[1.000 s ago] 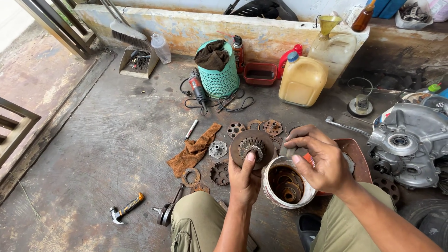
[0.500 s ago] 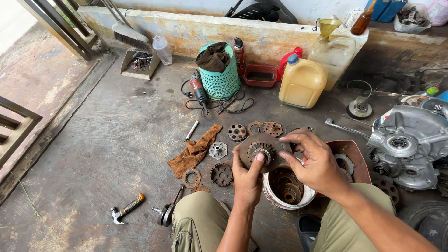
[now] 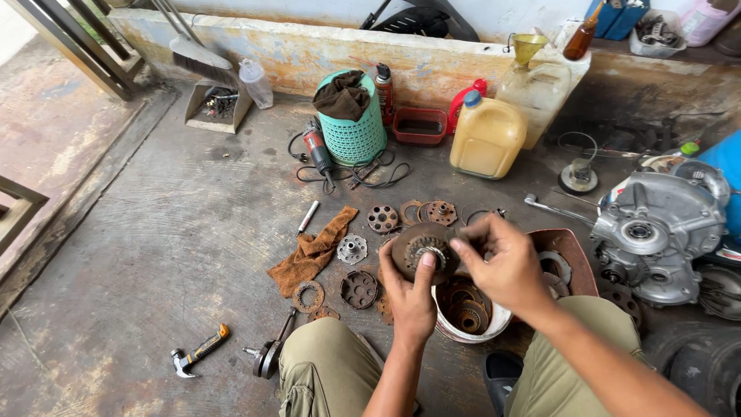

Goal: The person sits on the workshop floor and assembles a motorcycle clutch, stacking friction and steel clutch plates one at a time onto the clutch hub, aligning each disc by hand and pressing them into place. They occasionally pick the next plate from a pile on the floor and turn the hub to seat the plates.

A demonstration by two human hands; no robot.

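My left hand [image 3: 411, 297] holds a round rusty clutch disc [image 3: 409, 245] from below, thumb pressed on its toothed centre hub. My right hand [image 3: 502, 266] pinches the disc's right edge with fingertips at the hub. Both hands hover over a white bowl [image 3: 472, 328] that holds more rusty round parts. Several rusty discs and rings lie on the concrete floor to the left: a perforated plate [image 3: 383, 218], a grey hub piece [image 3: 352, 249], a dark plate [image 3: 360, 289] and a thin ring [image 3: 309, 296]. A brown rag [image 3: 312, 253] lies beside them.
A grey engine case [image 3: 656, 228] sits at right beside a rust-coloured tray [image 3: 575, 259]. Behind stand a yellow jug [image 3: 486, 137], a teal basket [image 3: 353, 131], a red tray [image 3: 421, 126] and an angle grinder [image 3: 318, 150]. A hammer [image 3: 199, 353] lies front left.
Both hands have lifted the rusty disc slightly up and away from the bowl. My right hand shifted from over the bowl to the disc's right edge.
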